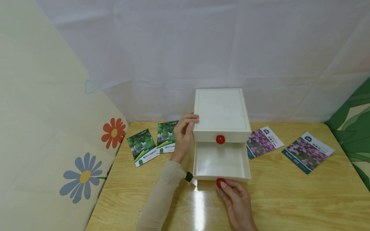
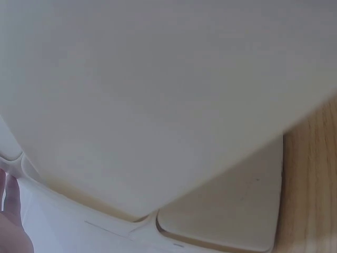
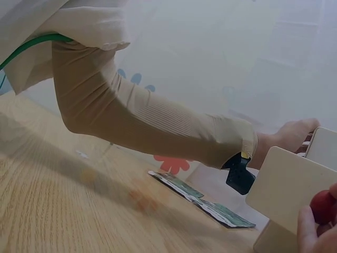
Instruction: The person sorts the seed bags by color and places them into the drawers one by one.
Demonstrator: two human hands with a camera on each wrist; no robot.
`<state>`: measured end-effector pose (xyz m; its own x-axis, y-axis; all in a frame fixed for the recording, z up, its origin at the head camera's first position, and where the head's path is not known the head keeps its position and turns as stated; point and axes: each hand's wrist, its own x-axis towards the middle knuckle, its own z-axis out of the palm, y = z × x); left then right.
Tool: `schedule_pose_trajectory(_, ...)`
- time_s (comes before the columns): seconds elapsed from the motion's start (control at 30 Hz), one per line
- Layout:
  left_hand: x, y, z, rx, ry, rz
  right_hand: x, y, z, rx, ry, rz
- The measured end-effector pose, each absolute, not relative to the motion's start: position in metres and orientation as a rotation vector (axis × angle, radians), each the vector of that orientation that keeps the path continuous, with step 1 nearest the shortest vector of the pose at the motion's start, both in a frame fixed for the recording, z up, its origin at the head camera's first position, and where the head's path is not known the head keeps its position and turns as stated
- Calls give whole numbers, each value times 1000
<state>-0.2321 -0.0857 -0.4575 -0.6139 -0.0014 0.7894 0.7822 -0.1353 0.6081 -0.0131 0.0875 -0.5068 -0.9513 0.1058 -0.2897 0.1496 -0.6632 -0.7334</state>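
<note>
A small white drawer cabinet [image 1: 221, 109] stands at the back of the table, with one drawer [image 1: 221, 158] pulled out beneath a closed upper drawer. The pulled-out drawer holds nothing visible. My right hand [image 1: 239, 203] pinches its red knob [image 1: 220, 183] between thumb and fingers. On the cabinet's left top edge, the fingers of my left hand [image 1: 183, 133] rest against the wall. The left wrist view mostly shows the side of the pulled-out drawer [image 2: 158, 105], with another drawer front [image 2: 226, 205] below it. A red knob [image 1: 220, 139] sits on the upper drawer.
Two seed packets with green gourds [image 1: 142, 147] lie left of the cabinet, one partly behind my left hand. To the right are two packets with purple flowers [image 1: 308, 152]. A pale cloth [image 1: 173, 57] hangs behind the wooden table [image 1: 289, 205].
</note>
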Motion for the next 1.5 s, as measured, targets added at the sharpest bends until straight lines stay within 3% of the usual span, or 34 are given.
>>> schedule_pose_trajectory(0.7,-230,-84,-454,-889,-1570,-1799,-11,92,-510,429,1284,-2788)
schedule_pose_trajectory(0.97,-224,-82,-448,-865,-1620,-1792,-7,94,-521,270,1224,-2784)
schedule_pose_trajectory(1.3,-191,-91,-421,-707,-1907,-1731,-3,86,-522,229,1321,-2478)
schedule_pose_trajectory(1.5,-190,-115,-434,-620,-2007,-1638,-3,79,-523,77,1385,-2304)
